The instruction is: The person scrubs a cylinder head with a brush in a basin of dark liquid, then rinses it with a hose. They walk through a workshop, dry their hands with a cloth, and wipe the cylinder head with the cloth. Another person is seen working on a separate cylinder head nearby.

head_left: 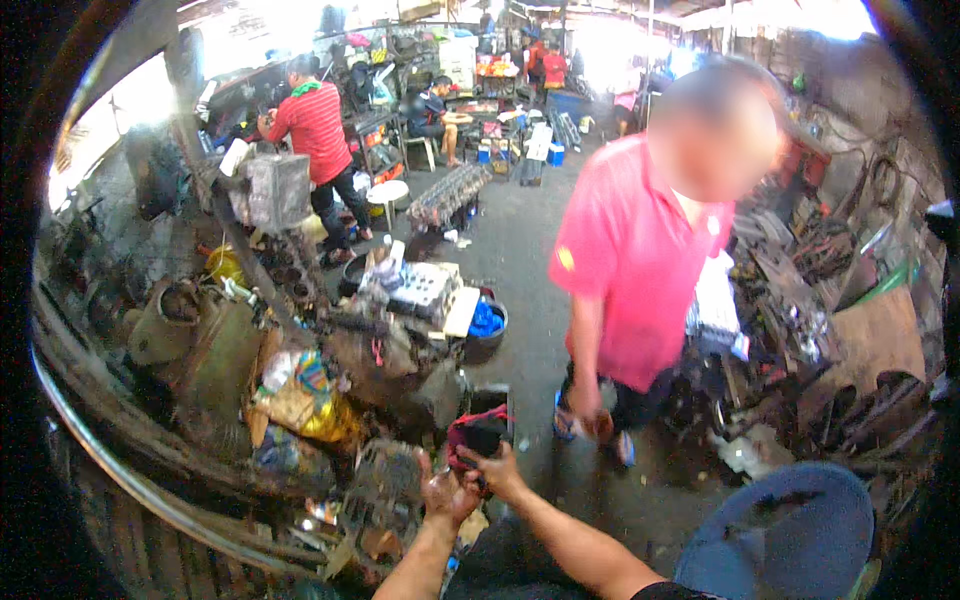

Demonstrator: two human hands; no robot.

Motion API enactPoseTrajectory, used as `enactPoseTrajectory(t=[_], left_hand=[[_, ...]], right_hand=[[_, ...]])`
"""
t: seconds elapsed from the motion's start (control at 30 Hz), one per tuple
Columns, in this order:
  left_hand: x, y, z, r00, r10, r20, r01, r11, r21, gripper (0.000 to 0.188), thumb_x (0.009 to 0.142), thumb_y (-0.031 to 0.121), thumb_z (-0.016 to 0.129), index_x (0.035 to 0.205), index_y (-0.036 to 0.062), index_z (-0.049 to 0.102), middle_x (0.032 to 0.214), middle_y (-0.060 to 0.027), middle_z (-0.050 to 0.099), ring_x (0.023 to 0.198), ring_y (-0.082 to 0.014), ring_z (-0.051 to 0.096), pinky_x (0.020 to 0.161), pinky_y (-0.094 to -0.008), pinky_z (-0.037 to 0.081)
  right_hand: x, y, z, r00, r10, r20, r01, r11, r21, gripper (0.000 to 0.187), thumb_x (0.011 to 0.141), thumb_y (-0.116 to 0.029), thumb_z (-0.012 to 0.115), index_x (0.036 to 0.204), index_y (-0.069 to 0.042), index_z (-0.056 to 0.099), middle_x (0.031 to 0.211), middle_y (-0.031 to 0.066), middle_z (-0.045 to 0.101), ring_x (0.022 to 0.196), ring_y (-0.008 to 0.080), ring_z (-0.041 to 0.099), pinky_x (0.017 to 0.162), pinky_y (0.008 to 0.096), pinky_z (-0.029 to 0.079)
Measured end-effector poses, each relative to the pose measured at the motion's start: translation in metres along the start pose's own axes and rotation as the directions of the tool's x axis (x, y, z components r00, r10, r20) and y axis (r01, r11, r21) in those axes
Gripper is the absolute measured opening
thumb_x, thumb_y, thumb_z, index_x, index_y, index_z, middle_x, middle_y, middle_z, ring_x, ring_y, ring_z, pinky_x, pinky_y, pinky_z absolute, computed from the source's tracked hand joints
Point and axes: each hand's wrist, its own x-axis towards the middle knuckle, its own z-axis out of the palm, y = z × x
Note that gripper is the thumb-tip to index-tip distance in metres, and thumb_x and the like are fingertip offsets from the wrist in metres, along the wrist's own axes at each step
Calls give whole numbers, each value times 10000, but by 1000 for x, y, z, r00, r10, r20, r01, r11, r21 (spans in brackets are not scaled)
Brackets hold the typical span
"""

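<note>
In front of me, my right hand point(497, 472) grips a dark red and black cloth point(482, 432), which hangs out past its fingers. Close beside it on the left is my left hand point(448, 492), palm turned up and fingers apart. Whether the left fingertips touch the cloth's lower end, I cannot make out. Both forearms reach in from the lower edge. Beneath and left of my hands lies a greasy metal machine part point(385, 490), with small scraps around it.
A person in a pink shirt point(635, 260) stands close on the right. A blue round seat point(785, 535) is at my lower right. Left are bags of rags point(310, 400) and an engine block point(420, 290) beside a black tub point(487, 325). Scrap metal point(800, 320) lines the right wall.
</note>
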Motion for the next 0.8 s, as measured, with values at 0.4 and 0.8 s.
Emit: enactPoseTrajectory(t=[0.4, 0.8], left_hand=[[207, 148, 96, 964, 2, 265, -10, 1000, 29, 932, 789, 800, 399, 1492, 240, 151, 1319, -247, 492, 942, -384, 607, 698, -432, 512], [584, 119, 132, 933, -284, 222, 311, 946, -94, 764, 776, 834, 349, 1075, 199, 653, 847, -97, 694, 584, -258, 616, 511, -358, 457]], right_hand=[[307, -100, -44, 850, 469, 240, -526, 750, 401, 343, 859, -353, 636, 1037, -60, 642, 923, 86, 691, 808, 231, 674, 777, 373, 555], [592, -151, -65, 975, 84, 206, -107, 989, 104, 164, 805, -168, 746, 861, -47, 650, 686, -13, 613, 546, 71, 539, 512, 266, 462]])
